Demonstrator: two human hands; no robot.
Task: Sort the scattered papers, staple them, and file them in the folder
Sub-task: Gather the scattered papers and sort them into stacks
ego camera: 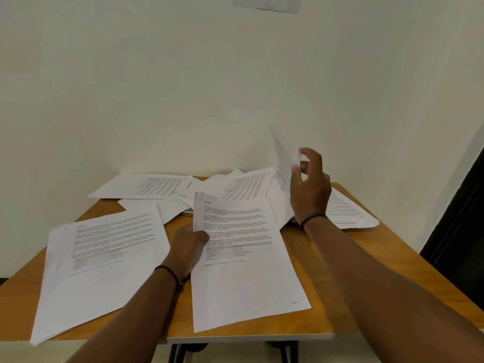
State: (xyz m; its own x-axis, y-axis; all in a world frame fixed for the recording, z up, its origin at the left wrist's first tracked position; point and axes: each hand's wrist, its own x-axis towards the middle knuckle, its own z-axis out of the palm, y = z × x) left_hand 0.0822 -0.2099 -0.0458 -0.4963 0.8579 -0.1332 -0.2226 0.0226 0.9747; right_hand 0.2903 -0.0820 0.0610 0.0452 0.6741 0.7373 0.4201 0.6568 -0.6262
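The left hand (190, 241) gripped the left edge of a small stack of printed sheets (243, 260), with the thumb on top of the paper and the fingers under it. This stack lay in the middle of the wooden table (366, 271), and its near corner reached almost to the front edge of the table. The right hand (310, 184) was raised above the far right part of the table and pinched a single sheet (284, 163) between the thumb and the fingertips. That sheet stood almost upright, and it was blurred, so its text could not be read.

Another printed page (102, 260) lay flat on the left side of the table, and its near left corner hung over the edge. More loose papers (162, 186) were spread along the far side, near the pale wall (183, 87), and they overlapped each other. One more page (348, 210) lay on the right, partly hidden behind the right wrist. A thin black band (313, 218) was on the right wrist, and a similar band (167, 272) on the left one.
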